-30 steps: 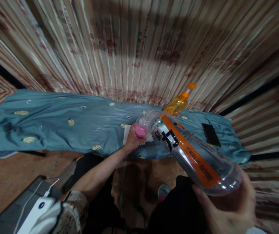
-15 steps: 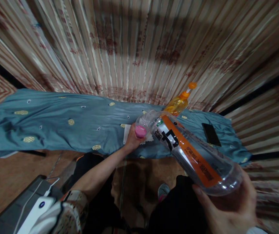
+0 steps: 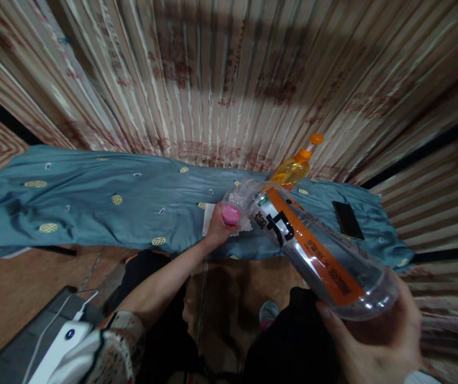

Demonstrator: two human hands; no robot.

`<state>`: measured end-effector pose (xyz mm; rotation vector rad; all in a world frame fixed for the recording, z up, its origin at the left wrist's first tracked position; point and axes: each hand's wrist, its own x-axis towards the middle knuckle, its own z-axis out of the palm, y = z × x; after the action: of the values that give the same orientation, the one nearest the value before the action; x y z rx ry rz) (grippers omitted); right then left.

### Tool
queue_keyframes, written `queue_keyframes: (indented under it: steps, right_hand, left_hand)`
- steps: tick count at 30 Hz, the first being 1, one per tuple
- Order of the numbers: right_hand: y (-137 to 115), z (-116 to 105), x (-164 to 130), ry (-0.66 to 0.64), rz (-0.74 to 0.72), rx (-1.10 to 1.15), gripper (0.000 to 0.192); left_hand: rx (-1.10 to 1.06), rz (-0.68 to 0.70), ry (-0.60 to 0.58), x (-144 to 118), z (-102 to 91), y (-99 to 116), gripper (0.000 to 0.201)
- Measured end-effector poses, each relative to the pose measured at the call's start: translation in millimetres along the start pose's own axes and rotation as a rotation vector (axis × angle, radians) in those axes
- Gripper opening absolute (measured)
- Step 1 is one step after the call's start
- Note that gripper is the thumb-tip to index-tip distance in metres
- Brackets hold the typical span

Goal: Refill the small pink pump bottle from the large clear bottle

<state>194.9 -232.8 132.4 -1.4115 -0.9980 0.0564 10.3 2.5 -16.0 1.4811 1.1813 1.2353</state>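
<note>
My right hand [image 3: 381, 336] is wrapped around the base of a large clear plastic bottle [image 3: 325, 261] with an orange and silver label. The bottle lies tilted, its narrower end pointing up and left in the view. At that end, my left hand [image 3: 219, 226] grips a small clear container [image 3: 235, 201] with a pink, faintly lettered patch at its near end. The container and the bottle's end overlap in view; I cannot tell whether they touch. Under my left hand lies a white paper sheet [image 3: 208, 216] with a ragged right edge, partly hidden.
A blue-green patterned cloth [image 3: 93, 202] covers the narrow table. An orange pump bottle [image 3: 293, 169] stands behind the large bottle, and a black phone [image 3: 348, 220] lies to the right. A pleated curtain [image 3: 213, 80] hangs behind. A white power bank [image 3: 63, 346] with a cable sits lower left.
Almost nothing differs. Both hands keep their grips, and the large bottle and small container stay in nearly the same place; the view shifts very slightly.
</note>
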Motion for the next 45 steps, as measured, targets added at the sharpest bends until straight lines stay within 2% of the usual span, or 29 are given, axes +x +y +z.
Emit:
queue_keyframes:
  steps: [10,21,31,45]
  right_hand:
    - [-3.7,0.2,0.4,0.011,0.053,0.020,0.101]
    - [-7.6,1.2,1.8,0.014,0.035,-0.021,0.097]
    - [-3.1,-0.6,2.0,-0.003,0.078,-0.017,0.106]
    - [-1.4,-2.6,6.1,-0.024,0.079,-0.035,0.106]
  left_hand:
    - [-0.023,0.005,0.000,0.2,0.8,-0.1,0.091]
    - [-0.001,-0.006,-0.009,0.0,0.5,4.6,0.087]
    - [-0.003,0.006,0.006,0.9,0.2,1.7,0.089]
    - [-0.030,0.004,0.025,2.2,1.2,-1.0,0.090]
